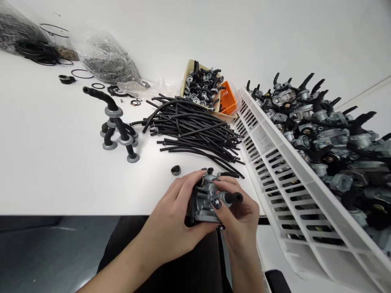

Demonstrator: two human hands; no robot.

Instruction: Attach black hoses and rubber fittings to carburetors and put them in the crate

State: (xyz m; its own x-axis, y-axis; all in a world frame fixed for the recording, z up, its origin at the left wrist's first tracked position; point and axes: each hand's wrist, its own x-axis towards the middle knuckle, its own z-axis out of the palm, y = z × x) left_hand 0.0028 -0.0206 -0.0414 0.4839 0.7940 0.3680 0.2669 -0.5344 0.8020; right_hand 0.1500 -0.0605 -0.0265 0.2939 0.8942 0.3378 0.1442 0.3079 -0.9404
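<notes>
Both hands hold a grey metal carburetor just above the front edge of the white table. My left hand wraps round its left side, thumb underneath and fingers over the top. On the right side, my right hand grips it, with the thumb near a short black rubber elbow that sticks out to the right. The fingers hide much of the carburetor's body. A small black rubber cap lies on the table just beyond my left hand.
Black hoses lie piled beyond my hands. To the right, a white slotted crate holds many carburetors. A cream bin of capped elbows and an orange basket stand behind. Left are elbow fittings and plastic bags.
</notes>
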